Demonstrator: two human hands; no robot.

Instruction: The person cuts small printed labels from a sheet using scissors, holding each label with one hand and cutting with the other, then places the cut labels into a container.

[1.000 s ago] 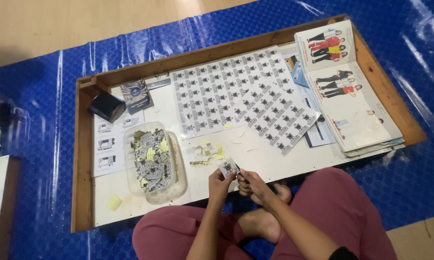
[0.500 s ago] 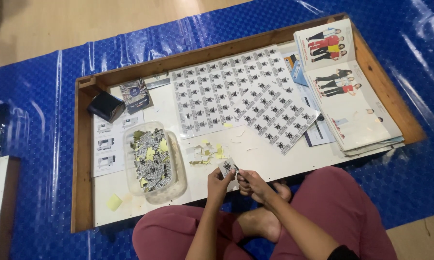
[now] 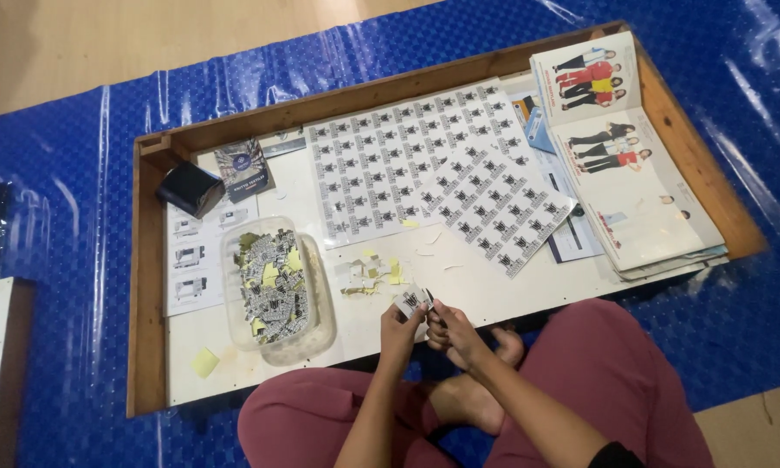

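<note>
At the near edge of the low wooden tray (image 3: pixel 147 286), two hands hold a small sticker (image 3: pixel 412 301) between them.

The left hand (image 3: pixel 400 328) and the right hand (image 3: pixel 449 328) are both almost closed, fingertips pinched on the small white sticker with a dark print, just above the crossed legs. Just beyond the hands lies a little heap of yellow and white paper scraps (image 3: pixel 368 274). To the left of the hands stands a clear plastic box (image 3: pixel 277 290), rounded at the corners, full of cut stickers. Farther beyond the hands lie flat sticker sheets (image 3: pixel 433 173) with rows of dark prints, smooth and matte. To the right is a glossy catalogue (image 3: pixel 632 173). A shiny blue plastic mat (image 3: pixel 69 173) is under the tray.
</note>
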